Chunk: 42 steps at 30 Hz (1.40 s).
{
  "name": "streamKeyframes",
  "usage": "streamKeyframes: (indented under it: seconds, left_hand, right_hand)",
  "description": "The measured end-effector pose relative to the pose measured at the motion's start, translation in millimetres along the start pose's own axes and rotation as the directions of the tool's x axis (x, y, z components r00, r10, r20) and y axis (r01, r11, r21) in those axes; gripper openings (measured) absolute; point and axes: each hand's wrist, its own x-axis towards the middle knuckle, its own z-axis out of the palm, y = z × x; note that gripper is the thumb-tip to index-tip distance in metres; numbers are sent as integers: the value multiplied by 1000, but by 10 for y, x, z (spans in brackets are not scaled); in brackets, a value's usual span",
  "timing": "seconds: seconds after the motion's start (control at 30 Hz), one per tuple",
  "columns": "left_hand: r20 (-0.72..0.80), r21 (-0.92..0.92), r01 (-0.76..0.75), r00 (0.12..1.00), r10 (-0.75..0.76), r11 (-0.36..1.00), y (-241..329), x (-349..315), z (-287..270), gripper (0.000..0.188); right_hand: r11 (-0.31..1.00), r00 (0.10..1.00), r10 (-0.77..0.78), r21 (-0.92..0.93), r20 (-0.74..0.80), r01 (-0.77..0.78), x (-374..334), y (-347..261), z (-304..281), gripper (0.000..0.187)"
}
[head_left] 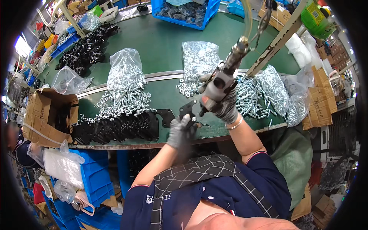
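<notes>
My left hand (179,132), in a grey glove and slightly blurred, is closed on a black bracket plate (188,109) just above the green bench. Beside it, my gloved right hand (227,109) grips a grey air driver (219,85). The driver is tilted, its hose end up and its lower end close to the plate. Whether the two touch I cannot tell. Another black plate lies just left of my left hand. A long row of stacked black plates (119,128) lines the bench's near edge.
Loose nuts (188,88) and bolts (249,97) spill from clear bags. A cardboard box (48,115) stands at the left, black parts (82,50) behind it. A metal post (278,40) rises at the right. A blue crate (186,17) sits at the back.
</notes>
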Motion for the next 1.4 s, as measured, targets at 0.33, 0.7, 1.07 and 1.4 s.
streamKeyframes:
  seconds: [0.33,0.7,1.07,1.4]
  left_hand:
    - [185,948,-194,981,61,251,1091,-736,-947,30]
    - [-160,880,117,986,-55,-460,459,262,-128,67]
    - [-108,865,80,994,-29,-496,326,233,-167,47]
    - [250,397,-39,966,-67,917,157,201,-449,32]
  right_hand:
    - [710,928,-373,-641,9,292,353,-43,-864,55]
    - [96,938,345,-995,22,-12,324,-336,-1355,47]
    - [-744,761,541,-625,-358,236,81,-71,-1761,21]
    - [-309,917,324,-890,232,334,-183,185,-1262,15]
